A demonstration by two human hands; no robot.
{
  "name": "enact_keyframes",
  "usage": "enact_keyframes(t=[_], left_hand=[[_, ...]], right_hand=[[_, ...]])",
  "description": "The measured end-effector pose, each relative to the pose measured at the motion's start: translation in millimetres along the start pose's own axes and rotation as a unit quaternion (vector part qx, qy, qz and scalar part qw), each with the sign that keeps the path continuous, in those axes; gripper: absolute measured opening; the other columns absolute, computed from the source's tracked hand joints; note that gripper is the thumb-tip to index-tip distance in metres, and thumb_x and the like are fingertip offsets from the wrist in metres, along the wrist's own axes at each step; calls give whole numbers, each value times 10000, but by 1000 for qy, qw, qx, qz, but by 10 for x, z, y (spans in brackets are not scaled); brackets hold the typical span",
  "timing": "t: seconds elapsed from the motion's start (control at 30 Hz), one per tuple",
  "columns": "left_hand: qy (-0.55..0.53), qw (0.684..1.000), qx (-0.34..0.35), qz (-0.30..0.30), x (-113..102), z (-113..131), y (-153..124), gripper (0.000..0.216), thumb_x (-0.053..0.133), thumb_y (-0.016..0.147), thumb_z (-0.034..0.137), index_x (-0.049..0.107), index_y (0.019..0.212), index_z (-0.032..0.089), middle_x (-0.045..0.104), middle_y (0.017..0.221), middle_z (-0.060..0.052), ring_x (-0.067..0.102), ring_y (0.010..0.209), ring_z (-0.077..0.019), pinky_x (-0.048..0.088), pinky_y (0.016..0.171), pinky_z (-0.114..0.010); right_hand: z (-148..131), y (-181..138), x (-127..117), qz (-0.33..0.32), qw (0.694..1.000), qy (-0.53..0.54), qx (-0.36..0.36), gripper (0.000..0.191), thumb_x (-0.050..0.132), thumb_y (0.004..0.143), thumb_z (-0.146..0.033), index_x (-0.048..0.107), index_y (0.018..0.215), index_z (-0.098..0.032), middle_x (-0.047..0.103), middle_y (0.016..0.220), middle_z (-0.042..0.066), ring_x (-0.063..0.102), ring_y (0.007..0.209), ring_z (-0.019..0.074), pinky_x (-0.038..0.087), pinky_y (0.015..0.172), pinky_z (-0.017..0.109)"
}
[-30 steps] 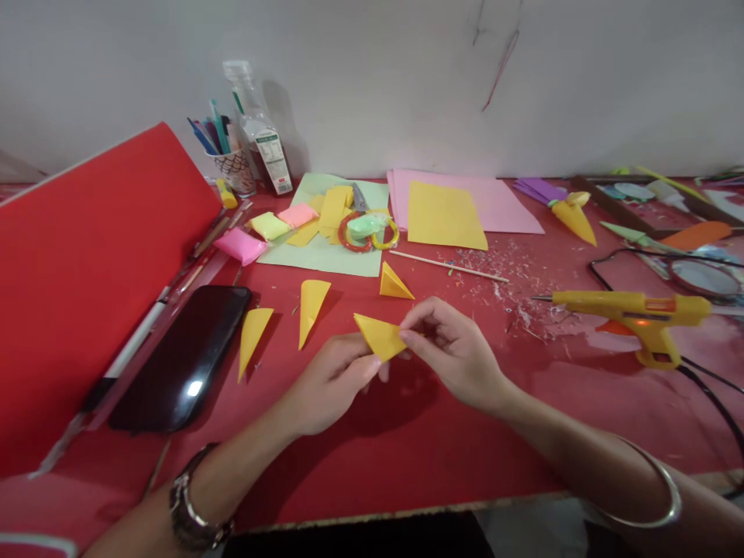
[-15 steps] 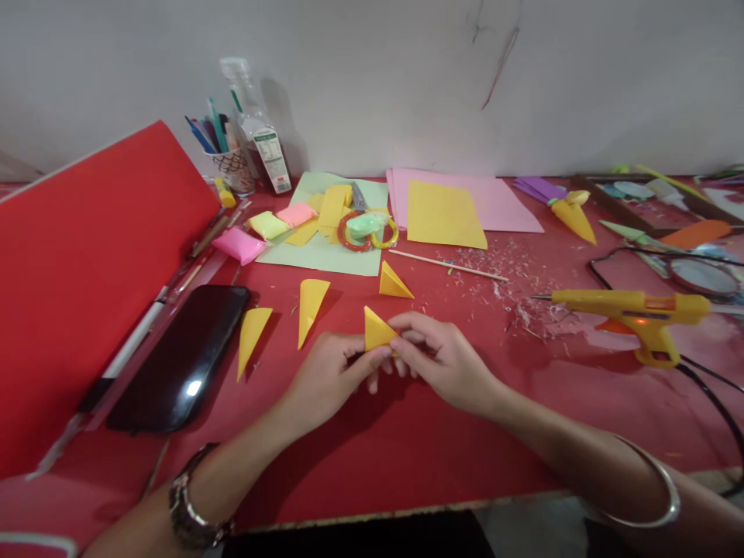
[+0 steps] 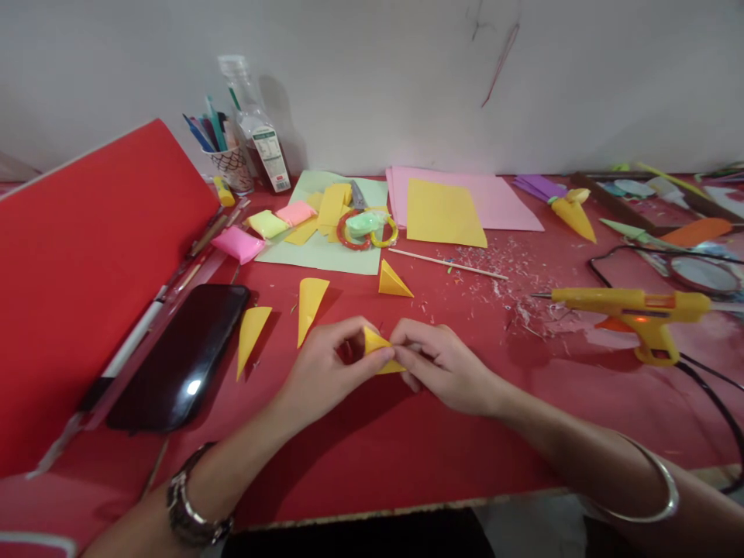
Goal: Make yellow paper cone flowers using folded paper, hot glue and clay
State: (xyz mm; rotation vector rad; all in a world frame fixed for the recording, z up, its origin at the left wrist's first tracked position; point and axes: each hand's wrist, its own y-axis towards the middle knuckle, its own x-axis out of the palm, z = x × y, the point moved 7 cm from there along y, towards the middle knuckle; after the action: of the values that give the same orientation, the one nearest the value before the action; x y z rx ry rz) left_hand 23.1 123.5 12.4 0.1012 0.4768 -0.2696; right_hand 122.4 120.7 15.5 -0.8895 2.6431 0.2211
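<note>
Between my two hands is a small folded piece of yellow paper [image 3: 377, 342], held just above the red tabletop. My left hand [image 3: 337, 358] pinches its left side, thumb in front and fingers behind. My right hand [image 3: 445, 368] pinches its right corner; some of its fingertips are hidden behind the paper. Beyond my hands lies a folded yellow paper triangle [image 3: 395, 280]. To the left rest two yellow paper cones, one nearer my left hand [image 3: 312, 302] and another yellow cone [image 3: 252, 333] beside the black phone [image 3: 180, 356].
A yellow glue gun [image 3: 633, 306] with a glowing light lies right, its cable trailing. Scissors [image 3: 356, 232] and clay packets [image 3: 239, 245] sit on green paper [image 3: 325, 262]. Behind are yellow paper [image 3: 445, 213], a wooden stick [image 3: 447, 264], a bottle [image 3: 264, 143] and a pen cup [image 3: 232, 167].
My fingers have shifted on the yellow paper, and it has tipped, its top point now lower and its lower part showing beneath my thumbs. The things on the table stay put.
</note>
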Motion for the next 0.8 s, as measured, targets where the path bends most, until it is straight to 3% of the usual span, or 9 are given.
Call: enact_keyframes(t=[0.1, 0.33, 0.6, 0.73, 0.8], left_hand=[[-2, 1000, 15, -3, -25, 19, 5, 186, 527, 720, 358, 540, 705, 174, 544, 622, 35, 462, 556, -89, 346, 496, -187], [14, 1000, 28, 4, -42, 74, -16, 247, 415, 778, 329, 403, 582, 179, 393, 538, 59, 362, 485, -72, 277, 430, -172], [5, 997, 7, 82, -223, 38, 0, 321, 295, 804, 346, 374, 536, 187, 299, 462, 59, 286, 422, -83, 248, 423, -207], [9, 998, 32, 51, -177, 63, 5, 319, 290, 783, 365, 346, 525, 186, 317, 483, 49, 296, 452, -86, 248, 438, -210], [15, 999, 23, -18, -65, 30, 12, 321, 382, 744, 369, 304, 493, 185, 270, 472, 58, 263, 442, -75, 212, 421, -207]], right_hand=[[5, 4, 32, -20, 1000, -9, 7, 157, 392, 814, -175, 374, 658, -184, 390, 455, -88, 341, 393, 29, 279, 394, 139], [-26, 23, 45, -28, 999, -34, -10, 156, 400, 804, -178, 366, 652, -187, 389, 481, -82, 351, 420, 38, 293, 423, 150], [-3, 14, 53, -38, 999, -19, 9, 154, 403, 818, -218, 389, 667, -187, 402, 455, -85, 358, 398, 41, 300, 422, 154], [-13, 19, 54, -34, 999, -28, -1, 150, 414, 806, -198, 385, 659, -187, 394, 457, -87, 344, 399, 40, 297, 425, 156], [-13, 17, 68, -41, 999, -26, -5, 137, 418, 803, -202, 399, 670, -184, 394, 465, -85, 353, 407, 42, 293, 422, 154]])
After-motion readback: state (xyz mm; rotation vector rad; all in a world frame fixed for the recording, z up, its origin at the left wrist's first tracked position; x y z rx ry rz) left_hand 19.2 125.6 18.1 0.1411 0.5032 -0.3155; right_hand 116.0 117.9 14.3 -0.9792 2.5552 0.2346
